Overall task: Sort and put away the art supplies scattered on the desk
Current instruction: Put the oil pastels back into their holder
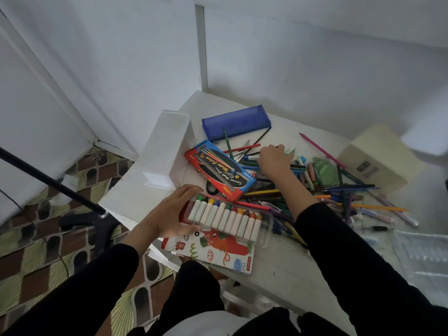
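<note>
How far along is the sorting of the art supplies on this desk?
Early. Nothing looks put away yet. In hand: the left hand grips the crayon case, and the right hand reaches into the pencil pile. Left: that pile, the watercolour box and the blue pouch all lie loose on the desk.

With the red-and-blue paint box (219,169) as the mark: just to its left a tall white bin (167,146) walls off that side. Behind it a blue pouch (236,122) lies near the wall, with bare desk (315,124) to the pouch's right. Right of the paint box a thick heap of pencils and pens (327,190) reaches the cream box (378,158), and the right hand (274,158) lies on it. In front of the paint box the left hand (167,214) holds a crayon case (230,217) over a picture book (213,251). Farther front and right a bare strip runs to the desk's edge.
</note>
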Demonstrator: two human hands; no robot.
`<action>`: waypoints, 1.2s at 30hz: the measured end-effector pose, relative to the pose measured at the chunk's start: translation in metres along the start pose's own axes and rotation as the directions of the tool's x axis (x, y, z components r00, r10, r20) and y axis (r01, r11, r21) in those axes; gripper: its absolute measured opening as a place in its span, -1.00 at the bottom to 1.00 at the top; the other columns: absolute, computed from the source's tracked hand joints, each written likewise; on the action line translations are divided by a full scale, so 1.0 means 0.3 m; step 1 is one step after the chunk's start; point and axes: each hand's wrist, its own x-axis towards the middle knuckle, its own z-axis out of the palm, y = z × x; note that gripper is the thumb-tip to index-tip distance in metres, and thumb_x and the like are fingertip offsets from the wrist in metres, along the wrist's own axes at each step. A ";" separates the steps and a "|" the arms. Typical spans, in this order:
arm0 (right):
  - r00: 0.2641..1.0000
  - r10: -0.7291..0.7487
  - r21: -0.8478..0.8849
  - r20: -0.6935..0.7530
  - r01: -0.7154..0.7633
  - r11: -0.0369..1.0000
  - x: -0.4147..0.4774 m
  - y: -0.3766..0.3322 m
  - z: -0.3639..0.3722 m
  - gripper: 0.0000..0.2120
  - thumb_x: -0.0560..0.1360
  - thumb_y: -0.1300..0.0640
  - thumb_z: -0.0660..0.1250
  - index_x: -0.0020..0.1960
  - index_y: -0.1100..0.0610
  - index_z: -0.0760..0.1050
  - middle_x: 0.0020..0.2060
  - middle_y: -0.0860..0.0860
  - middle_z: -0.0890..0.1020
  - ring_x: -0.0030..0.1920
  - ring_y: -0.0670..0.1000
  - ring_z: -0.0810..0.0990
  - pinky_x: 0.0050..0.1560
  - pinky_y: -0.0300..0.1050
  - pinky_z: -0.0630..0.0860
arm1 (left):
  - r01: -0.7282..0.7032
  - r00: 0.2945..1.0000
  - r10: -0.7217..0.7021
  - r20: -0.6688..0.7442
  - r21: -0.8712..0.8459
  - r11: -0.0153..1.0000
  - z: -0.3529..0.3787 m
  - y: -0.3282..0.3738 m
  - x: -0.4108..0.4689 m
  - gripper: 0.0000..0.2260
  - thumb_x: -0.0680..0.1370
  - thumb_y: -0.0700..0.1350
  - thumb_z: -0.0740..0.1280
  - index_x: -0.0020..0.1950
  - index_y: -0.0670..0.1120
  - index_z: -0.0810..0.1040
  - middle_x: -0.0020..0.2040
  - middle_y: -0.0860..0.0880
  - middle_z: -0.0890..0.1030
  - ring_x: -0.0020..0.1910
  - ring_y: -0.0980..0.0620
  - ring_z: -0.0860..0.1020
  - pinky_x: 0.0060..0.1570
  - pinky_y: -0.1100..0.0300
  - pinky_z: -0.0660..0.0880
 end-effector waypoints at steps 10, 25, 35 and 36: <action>0.954 -0.001 0.556 -0.301 0.176 0.812 -0.176 0.081 -0.063 -0.87 0.48 0.17 0.37 0.01 0.15 0.59 -0.04 0.06 0.61 -0.12 -0.06 0.52 -0.09 -0.31 0.42 | -0.005 1.000 0.005 0.000 -0.003 1.000 0.002 -0.008 -0.001 -0.21 0.31 0.28 0.41 0.43 0.02 0.23 0.33 0.08 0.32 0.22 0.09 0.40 0.21 0.09 0.44; 0.904 -0.304 0.586 -0.302 0.427 0.688 -0.603 0.171 0.068 -0.83 0.33 0.30 0.49 -0.23 0.10 0.55 -0.23 -0.16 0.48 -0.27 -0.17 0.50 -0.21 -0.28 0.45 | -0.024 0.999 0.024 -0.026 -0.002 1.000 0.008 0.005 -0.003 -0.22 0.29 0.25 0.39 0.42 -0.01 0.24 0.30 0.03 0.34 0.19 0.06 0.42 0.19 0.07 0.44; 0.869 -0.449 0.439 -0.207 0.493 0.751 -0.605 0.165 0.097 -0.88 0.32 0.19 0.52 -0.14 0.11 0.66 -0.12 -0.02 0.61 -0.11 0.01 0.54 -0.04 -0.16 0.31 | -0.039 0.999 0.039 -0.021 -0.002 0.999 0.011 0.001 -0.004 -0.24 0.30 0.24 0.40 0.41 -0.01 0.24 0.29 0.06 0.35 0.16 0.10 0.42 0.14 0.11 0.47; 0.865 -0.463 0.435 -0.194 0.499 0.749 -0.600 0.167 0.098 -0.88 0.35 0.18 0.50 -0.12 0.12 0.67 -0.12 -0.02 0.61 -0.10 0.00 0.55 -0.04 -0.15 0.35 | -0.035 0.999 0.035 -0.020 0.000 0.999 0.012 -0.002 -0.004 -0.23 0.30 0.24 0.41 0.41 0.00 0.24 0.29 0.06 0.35 0.16 0.10 0.42 0.14 0.11 0.48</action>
